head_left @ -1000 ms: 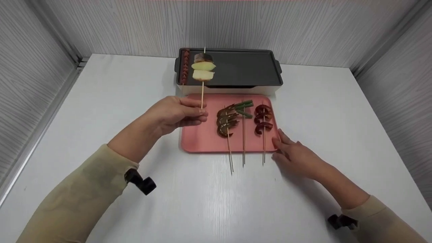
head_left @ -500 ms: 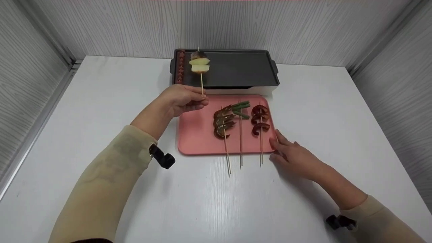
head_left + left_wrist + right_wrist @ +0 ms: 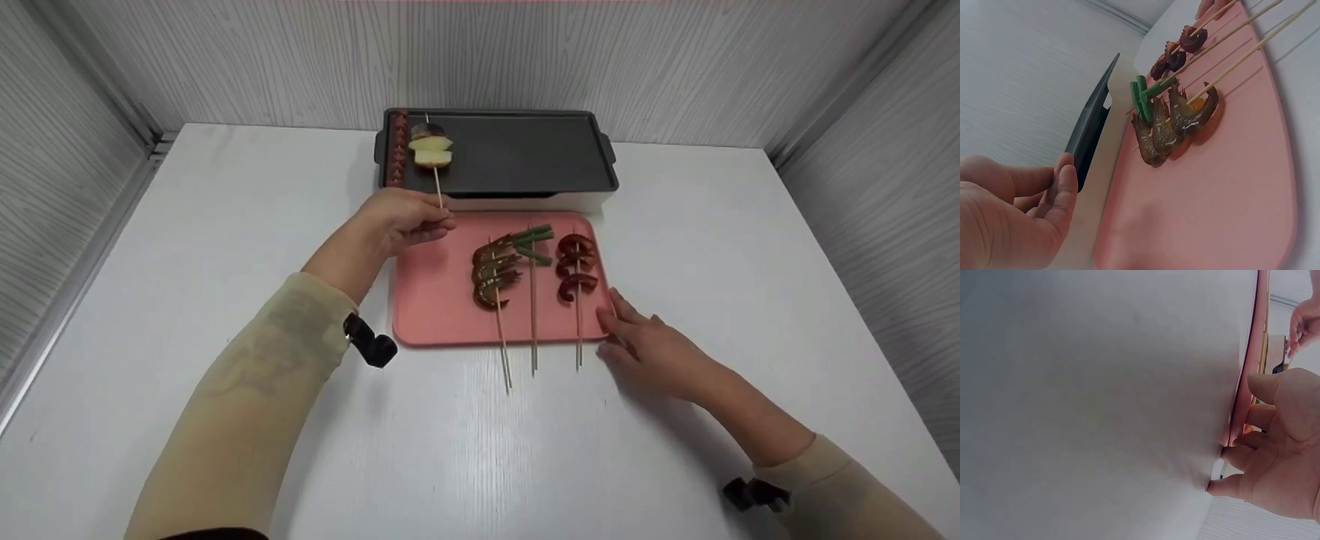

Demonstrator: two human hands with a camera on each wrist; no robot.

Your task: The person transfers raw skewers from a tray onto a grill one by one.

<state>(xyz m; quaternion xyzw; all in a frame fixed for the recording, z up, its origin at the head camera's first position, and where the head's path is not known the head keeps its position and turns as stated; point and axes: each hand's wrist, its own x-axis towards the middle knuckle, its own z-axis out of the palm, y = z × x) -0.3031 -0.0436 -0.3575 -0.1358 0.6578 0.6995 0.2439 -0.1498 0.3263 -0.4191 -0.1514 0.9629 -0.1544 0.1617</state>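
My left hand (image 3: 409, 217) pinches the stick of a skewer (image 3: 432, 157) bearing a dark-topped chunk and two pale yellow pieces. The food is over the left part of a black griddle (image 3: 525, 154), beside a thin red skewer (image 3: 399, 146); whether it touches the plate I cannot tell. In the left wrist view, my left fingers (image 3: 1064, 191) hide the stick. My right hand (image 3: 660, 352) grips the near right corner of a pink tray (image 3: 442, 315). In the right wrist view, the thumb lies against the tray's rim (image 3: 1247, 382) and some fingertips touch the table.
On the tray lie shrimp skewers (image 3: 495, 277), skewers with green stalks (image 3: 534, 236) and skewers with curled reddish-brown tentacles (image 3: 577, 270). Their sticks overhang its near edge. The griddle stands directly behind the tray, before a pale wood-grain wall (image 3: 495, 52).
My left hand has moved forward and slightly left with the skewer, bringing the food lower and nearer the red one. The right hand stays at the tray corner.
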